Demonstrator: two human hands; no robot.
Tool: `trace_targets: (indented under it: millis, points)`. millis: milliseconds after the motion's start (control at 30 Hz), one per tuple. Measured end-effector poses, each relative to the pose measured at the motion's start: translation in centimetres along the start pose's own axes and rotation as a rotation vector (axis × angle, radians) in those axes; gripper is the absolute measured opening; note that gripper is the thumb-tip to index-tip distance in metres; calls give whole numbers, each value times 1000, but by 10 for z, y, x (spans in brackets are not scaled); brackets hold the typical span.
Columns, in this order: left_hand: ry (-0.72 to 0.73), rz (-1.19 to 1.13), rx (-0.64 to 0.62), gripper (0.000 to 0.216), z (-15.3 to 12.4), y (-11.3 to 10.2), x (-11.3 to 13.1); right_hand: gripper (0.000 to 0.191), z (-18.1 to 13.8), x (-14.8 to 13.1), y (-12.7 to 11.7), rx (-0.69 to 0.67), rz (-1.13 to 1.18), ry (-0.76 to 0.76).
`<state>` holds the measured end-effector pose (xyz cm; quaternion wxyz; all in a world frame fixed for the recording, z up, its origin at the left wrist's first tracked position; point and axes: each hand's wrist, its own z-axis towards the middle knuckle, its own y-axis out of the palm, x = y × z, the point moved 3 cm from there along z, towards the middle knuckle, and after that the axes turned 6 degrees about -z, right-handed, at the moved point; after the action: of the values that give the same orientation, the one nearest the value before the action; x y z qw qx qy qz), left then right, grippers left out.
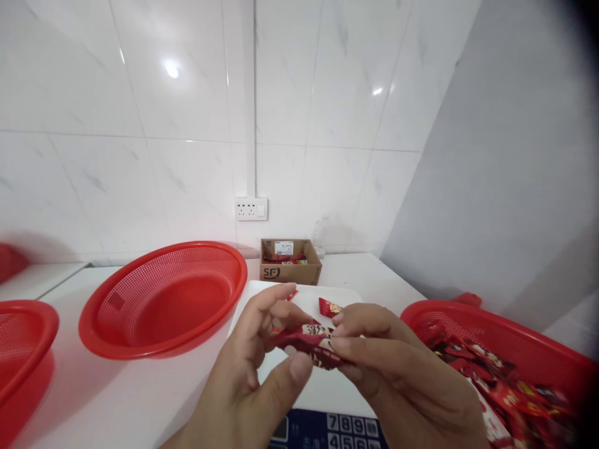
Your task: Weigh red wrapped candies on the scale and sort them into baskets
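Between my two hands is a small dark-red wrapped snack packet (312,344) with pale printed lettering, held above a white weighing scale (322,393). My left hand (255,358) grips its left end between thumb and fingers. At the other end, the fingers of my right hand (397,358) close round the wrapper and partly cover it. Just behind my right fingertips, another red packet (328,307) lies on the scale plate. A further bit of red wrapper (292,295) shows past my left fingers. Below my hands appears the scale's blue keypad (346,429).
A red basket (505,330) full of snack packets (496,380) stands to the right. On the left are a large red mesh basket (163,340) and part of another basket (28,312). An open cardboard box (299,273) holding packets sits near the tiled wall, below a socket (251,209).
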<state>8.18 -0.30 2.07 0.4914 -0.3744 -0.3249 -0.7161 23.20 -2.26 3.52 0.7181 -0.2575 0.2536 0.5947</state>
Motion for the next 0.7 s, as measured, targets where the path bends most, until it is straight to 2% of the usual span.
trace_targets:
  millis: [133,200,367,433,567,700]
  points:
    - [-130,-84,-34,35,3,0,-3,26,1,-2,4,-102,45,-7]
    - [-144,-120,-41,34,3,1,-4,26,1,-2,4,-94,44,-10]
    - [-62,-151,37,33,2,0,-1,19,1,1,1,-35,-37,14]
    - [-18,-154,25,35,1,0,1,27,-1,3,-1,-25,-50,61]
    - [41,-127,-21,43,-1,3,1,52,-6,9,-2,-97,-38,146]
    - [80,-76,6,44,-3,5,0,49,-6,9,1,-72,20,137]
